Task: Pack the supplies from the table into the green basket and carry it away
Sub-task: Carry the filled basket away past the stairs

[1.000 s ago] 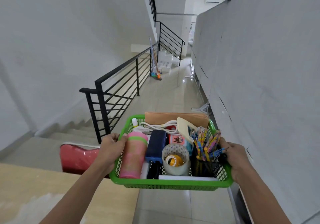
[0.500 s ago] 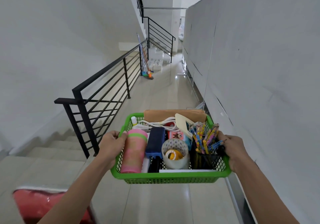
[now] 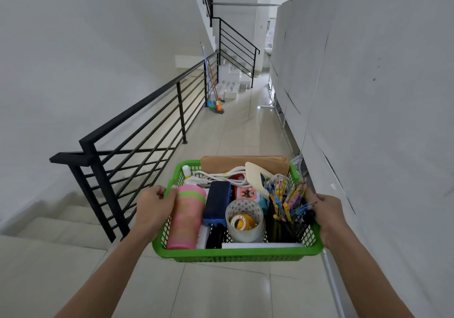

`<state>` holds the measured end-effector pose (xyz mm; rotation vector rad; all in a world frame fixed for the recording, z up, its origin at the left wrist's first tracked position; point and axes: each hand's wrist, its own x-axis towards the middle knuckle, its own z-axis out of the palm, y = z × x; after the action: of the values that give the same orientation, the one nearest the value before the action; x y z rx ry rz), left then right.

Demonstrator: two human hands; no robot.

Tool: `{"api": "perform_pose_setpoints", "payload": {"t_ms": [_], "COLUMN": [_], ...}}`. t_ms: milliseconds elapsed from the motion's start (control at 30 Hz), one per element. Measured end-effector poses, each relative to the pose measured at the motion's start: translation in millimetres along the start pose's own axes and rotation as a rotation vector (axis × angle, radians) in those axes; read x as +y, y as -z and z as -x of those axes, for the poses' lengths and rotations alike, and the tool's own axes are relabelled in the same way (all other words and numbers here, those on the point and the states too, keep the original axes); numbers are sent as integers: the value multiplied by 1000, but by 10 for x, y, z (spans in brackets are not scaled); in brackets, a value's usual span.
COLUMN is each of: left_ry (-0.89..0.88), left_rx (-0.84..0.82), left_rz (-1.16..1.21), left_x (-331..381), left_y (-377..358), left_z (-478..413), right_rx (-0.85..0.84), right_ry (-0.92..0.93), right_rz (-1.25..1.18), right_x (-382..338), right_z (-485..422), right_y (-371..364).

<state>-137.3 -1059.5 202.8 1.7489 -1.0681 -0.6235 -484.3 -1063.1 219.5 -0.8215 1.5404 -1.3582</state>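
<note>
green perforated plastic basket (image 3: 235, 256) carried further along corridor, wooden tabletop and red chair dropped out of view, black metal stair railing (image 3: 73, 158) now closer, sliding left

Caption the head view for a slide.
Left hand and right hand carry the packed green basket beside a black stair railing.

The green basket (image 3: 235, 253) is showing as perforated plastic with a smooth, slightly shiny rim. The tape roll (image 3: 245, 221) inside it is glinting, clear and glossy, and the brown packet (image 3: 243, 164) behind is looking like matt paper. The pink bottle (image 3: 186, 219) is appearing smooth, possibly plastic. The floor tiles (image 3: 221, 288) are gleaming and reflecting light, while the black railing (image 3: 73, 159) is reading as matt painted metal.
</note>
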Motion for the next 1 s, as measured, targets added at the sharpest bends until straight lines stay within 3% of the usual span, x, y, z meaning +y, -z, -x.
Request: {"api": "perform_pose_setpoints", "payload": {"t_ms": [200, 467, 1000], "left_ry": [-96, -199, -215], "left_rx": [58, 12, -26], "left_rz": [-131, -190, -193], "left_x": [-56, 68, 278], "left_y": [-277, -581, -1990], "left_z": [-1018, -2653, -4978], "right_rx": [9, 83, 132], "right_ry": [31, 43, 30], "right_rz": [21, -26, 17], "right_x": [2, -29, -325], "right_z": [-849, -1954, -4322], "right_y": [-674, -1653, -2623]}}
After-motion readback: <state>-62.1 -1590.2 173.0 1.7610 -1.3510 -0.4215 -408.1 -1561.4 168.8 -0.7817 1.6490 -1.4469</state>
